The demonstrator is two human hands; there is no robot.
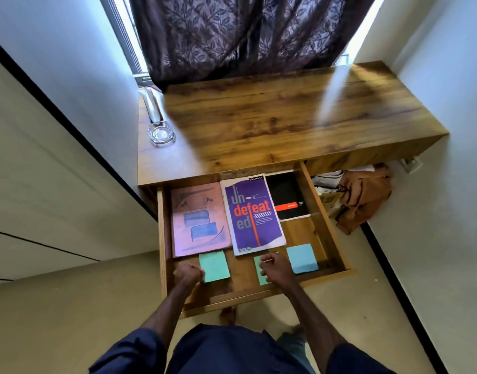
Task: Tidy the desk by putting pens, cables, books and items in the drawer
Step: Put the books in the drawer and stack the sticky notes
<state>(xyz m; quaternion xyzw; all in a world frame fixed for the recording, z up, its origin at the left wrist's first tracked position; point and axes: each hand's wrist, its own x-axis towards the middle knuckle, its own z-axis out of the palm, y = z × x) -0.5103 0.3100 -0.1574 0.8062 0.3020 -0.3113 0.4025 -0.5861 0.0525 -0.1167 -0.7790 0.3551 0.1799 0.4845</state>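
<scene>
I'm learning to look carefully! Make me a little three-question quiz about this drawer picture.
1. True or false: the purple "Undefeated" notebook lies between the pink book and the black notebook.
2. How many sticky-note pads lie in the open wooden drawer?
3. What stands on the wooden desk top? A) round clear glass ashtray B) mug C) lamp

Key: 1 true. 2 three: green pad by the left hand, green pad partly under the right hand, blue pad. 3 A, the ashtray.

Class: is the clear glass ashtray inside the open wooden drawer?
No, the clear glass ashtray sits on the wooden desktop, outside the open wooden drawer.
</scene>
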